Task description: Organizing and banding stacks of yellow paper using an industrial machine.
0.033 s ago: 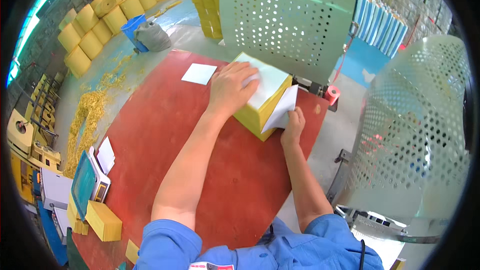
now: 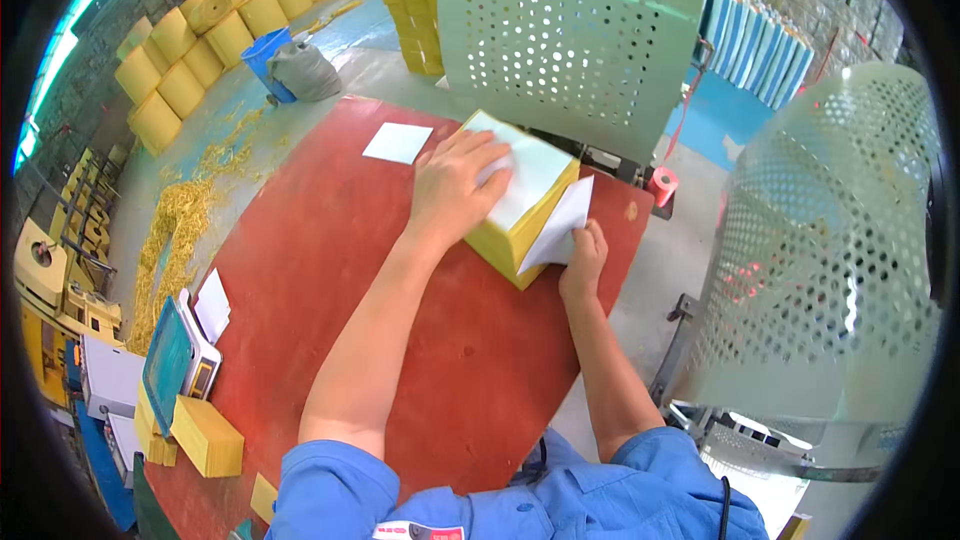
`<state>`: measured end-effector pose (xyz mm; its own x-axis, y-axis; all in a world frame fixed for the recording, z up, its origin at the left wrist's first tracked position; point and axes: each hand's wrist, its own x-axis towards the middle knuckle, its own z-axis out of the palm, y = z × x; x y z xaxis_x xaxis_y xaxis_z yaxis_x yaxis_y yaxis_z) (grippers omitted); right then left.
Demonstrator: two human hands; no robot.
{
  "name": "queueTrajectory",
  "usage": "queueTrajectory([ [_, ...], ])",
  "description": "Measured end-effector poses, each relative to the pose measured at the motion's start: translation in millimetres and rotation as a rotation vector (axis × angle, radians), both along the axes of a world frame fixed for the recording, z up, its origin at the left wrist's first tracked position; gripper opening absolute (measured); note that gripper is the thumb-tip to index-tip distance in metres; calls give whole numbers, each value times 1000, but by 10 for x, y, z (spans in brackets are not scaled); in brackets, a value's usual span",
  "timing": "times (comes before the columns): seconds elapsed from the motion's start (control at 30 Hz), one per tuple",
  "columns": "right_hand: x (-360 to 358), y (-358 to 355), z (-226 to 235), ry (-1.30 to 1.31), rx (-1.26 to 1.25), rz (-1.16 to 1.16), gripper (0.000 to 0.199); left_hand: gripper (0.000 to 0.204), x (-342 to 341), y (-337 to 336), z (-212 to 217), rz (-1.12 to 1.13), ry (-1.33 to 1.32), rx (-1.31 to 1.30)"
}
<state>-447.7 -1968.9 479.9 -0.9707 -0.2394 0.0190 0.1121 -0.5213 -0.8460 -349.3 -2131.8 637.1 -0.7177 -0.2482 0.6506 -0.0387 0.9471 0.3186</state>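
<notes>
A tall block of yellow paper [image 2: 497,243] stands on the red table, with a white sheet [image 2: 534,172] lying over its top. My left hand [image 2: 457,180] rests on that top near the left edge, fingers stretched out and somewhat blurred. Against the block's right side is a second white sheet [image 2: 562,224], tilted and slightly bent. Its lower right part is pinched in my right hand [image 2: 587,258], beside the block. Another white sheet [image 2: 398,143] lies flat on the table to the left of the block.
The red table [image 2: 330,270] carries a scale [image 2: 203,360] and a yellow paper bundle [image 2: 208,437] at left. A perforated metal guard [image 2: 575,50] rises behind the block; a curved one [image 2: 820,270] stands to the right. A pink roll [image 2: 662,186] sits by the table's right corner.
The block has shifted very slightly toward me and to the left. Both hands have moved a little with it, the right still pinching the white sheet.
</notes>
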Motion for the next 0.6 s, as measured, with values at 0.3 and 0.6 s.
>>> queueTrajectory([
  [0.3, 2053, 1916, 213, -258, 22, 372, 27, 38, 2525, 1764, 304, -6, -215, 35],
  [0.6, 2521, 2394, -435, -692, 9, 676, 27, 40, 3481, 2480, 453, 2, -280, 26],
])
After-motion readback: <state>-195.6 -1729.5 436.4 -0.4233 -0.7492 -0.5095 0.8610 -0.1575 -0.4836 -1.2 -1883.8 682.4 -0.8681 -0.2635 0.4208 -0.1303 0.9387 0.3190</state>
